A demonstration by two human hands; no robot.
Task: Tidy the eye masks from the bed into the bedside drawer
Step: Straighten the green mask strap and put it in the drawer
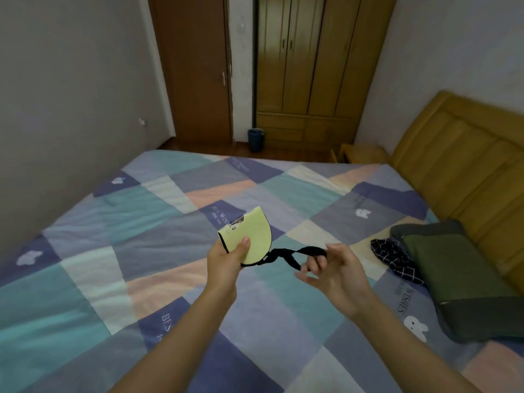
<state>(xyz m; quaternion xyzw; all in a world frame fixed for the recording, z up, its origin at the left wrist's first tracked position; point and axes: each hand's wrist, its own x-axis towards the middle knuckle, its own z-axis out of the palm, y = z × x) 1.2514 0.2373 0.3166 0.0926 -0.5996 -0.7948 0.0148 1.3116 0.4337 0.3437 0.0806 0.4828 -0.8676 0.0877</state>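
Note:
A pale yellow eye mask (252, 236), folded in half, is held up over the middle of the bed. My left hand (226, 259) grips it at its lower left, thumb on the front. Its black strap (295, 255) runs to the right, and my right hand (331, 270) pinches the strap's end between the fingers. A dark checked piece of fabric (394, 256) lies on the bed beside the pillow; I cannot tell whether it is a mask. A small wooden bedside cabinet (363, 153) stands past the bed's far corner.
The bed has a patchwork cover (141, 251) in blue, teal and pink. A green and grey pillow (459, 276) lies at the right by the wooden headboard (467, 165). A wardrobe (312, 66), a door (192, 66) and a blue bin (255, 140) are at the far wall.

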